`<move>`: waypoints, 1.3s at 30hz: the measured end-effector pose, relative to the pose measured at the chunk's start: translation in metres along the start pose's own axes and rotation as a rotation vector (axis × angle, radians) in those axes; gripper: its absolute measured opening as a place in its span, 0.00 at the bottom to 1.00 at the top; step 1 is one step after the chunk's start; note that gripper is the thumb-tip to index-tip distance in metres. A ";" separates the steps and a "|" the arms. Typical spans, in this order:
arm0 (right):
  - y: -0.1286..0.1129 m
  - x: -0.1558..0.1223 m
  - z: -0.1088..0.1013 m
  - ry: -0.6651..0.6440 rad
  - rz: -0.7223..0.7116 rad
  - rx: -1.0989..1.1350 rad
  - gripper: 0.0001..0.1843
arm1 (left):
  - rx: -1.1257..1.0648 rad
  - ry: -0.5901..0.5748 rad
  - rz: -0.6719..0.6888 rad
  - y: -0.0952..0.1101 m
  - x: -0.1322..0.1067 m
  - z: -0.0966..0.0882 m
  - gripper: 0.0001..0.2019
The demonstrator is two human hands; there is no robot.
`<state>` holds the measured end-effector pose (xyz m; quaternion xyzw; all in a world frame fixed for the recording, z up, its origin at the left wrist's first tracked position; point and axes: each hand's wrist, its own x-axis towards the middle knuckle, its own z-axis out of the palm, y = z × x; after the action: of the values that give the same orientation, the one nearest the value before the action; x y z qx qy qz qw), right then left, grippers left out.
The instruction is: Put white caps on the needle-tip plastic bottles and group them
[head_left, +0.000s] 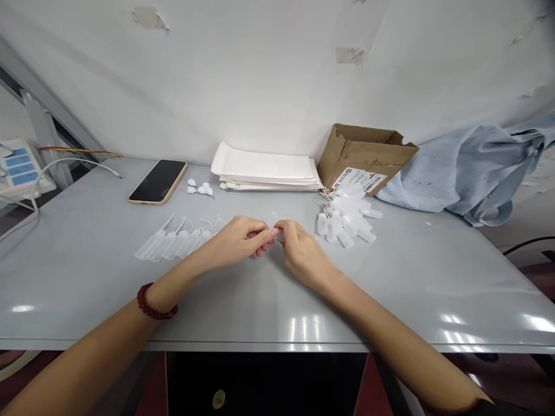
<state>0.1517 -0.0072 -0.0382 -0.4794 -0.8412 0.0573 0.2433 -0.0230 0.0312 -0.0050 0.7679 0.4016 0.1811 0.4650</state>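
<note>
Open box (373,159), contents hidden, behind translucent pieces (344,222)

1 head camera looks forward, down onto the nearby table (243,312).

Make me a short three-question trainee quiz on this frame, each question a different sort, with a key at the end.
1. Multiple choice: Where do the fingertips of the left hand and right hand meet?
A) against the wall
B) between the row of clear pieces and the heap of clear pieces
C) below the table

2. True or false: The phone lies screen up, to the left of the white stack.

3. Fill in: The ____ stands between the white stack and the pale blue cloth.

Key: 1. B; 2. True; 3. box
</note>
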 end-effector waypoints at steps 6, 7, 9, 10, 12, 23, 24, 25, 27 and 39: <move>0.001 0.001 0.002 -0.014 0.001 0.031 0.11 | 0.145 0.052 0.156 0.001 -0.002 -0.001 0.16; 0.001 0.001 0.002 -0.021 0.004 0.046 0.11 | 0.164 0.062 0.186 0.000 -0.002 -0.001 0.16; 0.001 0.002 0.000 -0.038 0.033 0.077 0.12 | 0.180 0.071 0.209 -0.002 -0.002 -0.001 0.16; 0.000 0.002 -0.001 -0.049 0.055 0.095 0.12 | 0.179 0.071 0.207 -0.003 -0.001 -0.001 0.15; 0.000 0.002 -0.004 -0.083 0.083 0.145 0.11 | 0.178 0.063 0.205 -0.005 0.000 -0.001 0.14; 0.001 0.001 -0.021 0.017 -0.106 0.176 0.16 | 0.219 0.087 0.164 -0.006 0.000 -0.004 0.16; 0.001 0.000 -0.019 0.037 -0.145 0.175 0.18 | 0.209 0.079 0.153 -0.006 0.000 -0.004 0.17; 0.001 0.000 -0.018 0.055 -0.174 0.177 0.21 | 0.194 0.070 0.141 -0.005 0.000 -0.004 0.17; 0.001 0.000 -0.016 0.086 -0.192 0.185 0.23 | 0.147 0.048 0.118 -0.003 -0.001 -0.004 0.17; 0.003 -0.003 -0.009 0.132 0.000 0.355 0.25 | -0.038 -0.059 0.075 0.008 -0.005 -0.007 0.16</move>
<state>0.1596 -0.0092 -0.0324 -0.4318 -0.7999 0.1734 0.3790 -0.0270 0.0292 0.0057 0.7786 0.3550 0.1835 0.4839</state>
